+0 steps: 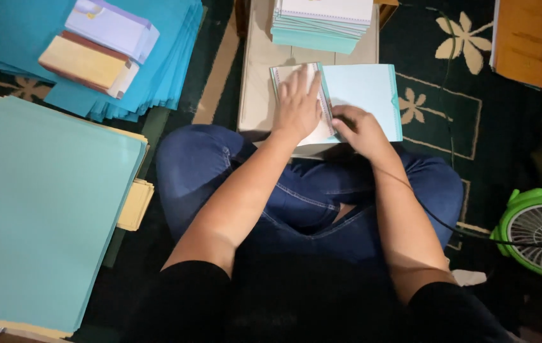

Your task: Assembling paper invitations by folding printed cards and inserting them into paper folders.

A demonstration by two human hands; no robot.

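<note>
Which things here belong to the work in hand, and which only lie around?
In the work:
left hand, flat on the white paper insert
right hand, pressing the light blue card cover
beige box under them

Lying around:
green fan
big teal paper sheets
finished booklet stack

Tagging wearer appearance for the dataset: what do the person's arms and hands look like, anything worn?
Both arms are bare from the upper arm down, with short black sleeves ending above the elbows. The left hand and right hand are bare: no gloves, and no rings or watch that I can make out. A thin black cable runs along the right forearm.
</note>
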